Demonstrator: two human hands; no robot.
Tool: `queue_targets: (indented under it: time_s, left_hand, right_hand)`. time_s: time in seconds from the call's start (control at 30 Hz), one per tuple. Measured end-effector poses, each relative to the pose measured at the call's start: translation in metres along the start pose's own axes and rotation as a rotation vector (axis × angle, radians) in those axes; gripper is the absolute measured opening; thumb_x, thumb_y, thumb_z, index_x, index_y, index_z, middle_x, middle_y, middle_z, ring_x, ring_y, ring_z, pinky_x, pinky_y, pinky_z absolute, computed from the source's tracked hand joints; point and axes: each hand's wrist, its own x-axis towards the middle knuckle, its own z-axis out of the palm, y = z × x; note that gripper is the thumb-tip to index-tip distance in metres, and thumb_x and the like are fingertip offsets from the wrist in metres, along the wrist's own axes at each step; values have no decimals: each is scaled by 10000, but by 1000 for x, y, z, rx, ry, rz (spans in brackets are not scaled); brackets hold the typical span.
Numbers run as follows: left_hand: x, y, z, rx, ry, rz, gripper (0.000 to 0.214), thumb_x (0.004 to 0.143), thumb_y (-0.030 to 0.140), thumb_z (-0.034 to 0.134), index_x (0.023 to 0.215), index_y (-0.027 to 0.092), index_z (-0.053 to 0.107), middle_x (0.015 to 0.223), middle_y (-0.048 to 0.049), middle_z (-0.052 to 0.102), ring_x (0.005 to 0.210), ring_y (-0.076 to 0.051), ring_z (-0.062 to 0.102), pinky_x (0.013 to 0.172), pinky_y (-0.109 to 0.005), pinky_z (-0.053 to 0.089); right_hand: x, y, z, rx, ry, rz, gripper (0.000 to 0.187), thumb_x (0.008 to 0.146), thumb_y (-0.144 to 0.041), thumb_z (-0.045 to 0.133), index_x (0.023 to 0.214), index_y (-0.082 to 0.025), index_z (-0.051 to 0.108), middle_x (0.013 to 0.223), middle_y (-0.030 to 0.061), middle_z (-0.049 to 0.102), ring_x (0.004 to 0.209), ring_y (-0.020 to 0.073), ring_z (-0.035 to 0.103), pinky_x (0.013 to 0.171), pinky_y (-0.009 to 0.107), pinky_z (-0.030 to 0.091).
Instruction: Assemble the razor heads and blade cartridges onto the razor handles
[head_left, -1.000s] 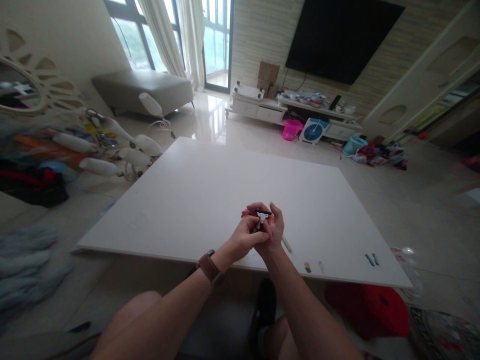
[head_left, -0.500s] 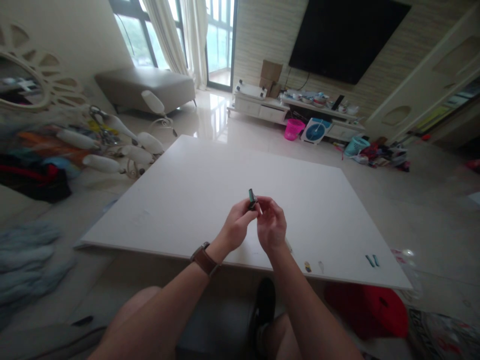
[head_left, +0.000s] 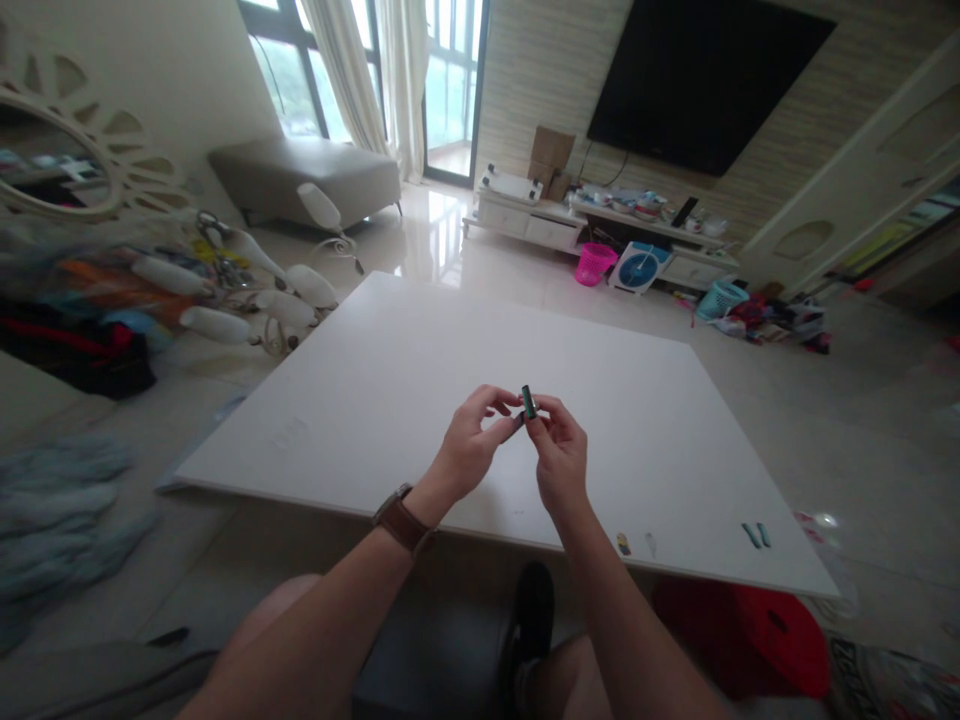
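Tabletop, hands, green cylinder, indistinct dark piece

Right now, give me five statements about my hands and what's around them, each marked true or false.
1. Your right hand holds a small green cylinder. True.
2. The watch is on your right wrist. False: the watch is on the left.
3. Your left hand lies flat on the white tabletop. False: the left hand is raised above it.
4. Two green pieces lie near the white tabletop's front right corner. True.
5. The pink basket stands left of the fan. True.
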Motion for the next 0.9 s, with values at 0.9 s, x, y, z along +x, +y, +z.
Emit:
queue_targets:
  time_s: [0.9]
  left_hand:
    - [-3, 19, -1, -349, 85, -90, 132, 711, 226, 807, 673, 153, 704, 606, 11, 640, 564, -84, 547, 557, -212, 472]
  right_hand:
    - [-21, -36, -3, -232, -43, -124, 233, 984, -218, 565, 1154, -288, 708, 905, 30, 607, 711, 136, 556, 532, 259, 395]
